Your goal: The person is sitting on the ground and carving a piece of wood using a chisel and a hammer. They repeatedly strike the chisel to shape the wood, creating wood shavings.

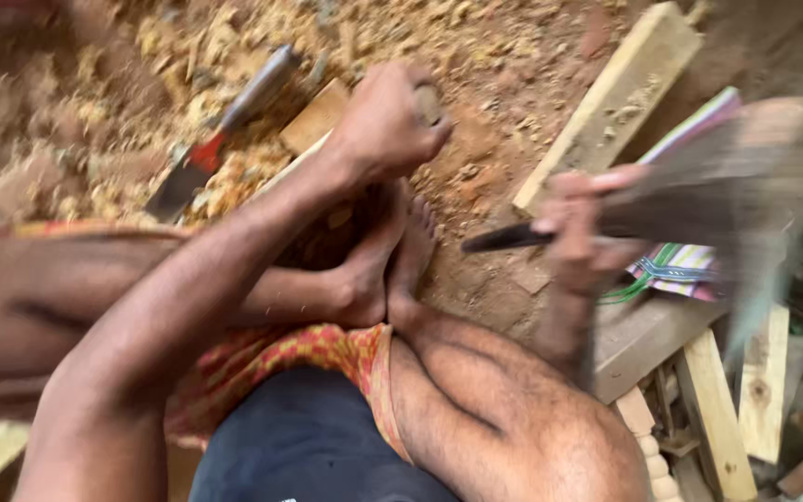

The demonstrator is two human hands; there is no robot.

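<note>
My left hand (385,123) is closed around the top of a wooden piece (320,113) that stands on the dirt floor near my bare feet (390,260). My right hand (580,232) grips the dark handle of a heavy tool (727,191), which is blurred and raised to the right. I sit on the ground with both knees bent, a red and yellow patterned cloth (281,367) over my lap.
A chisel (225,130) with a red band lies among wood shavings (188,56) at the upper left. A pale wooden plank (620,98) lies at the upper right. Wood offcuts (727,409) and a striped cloth (685,265) are piled at the right.
</note>
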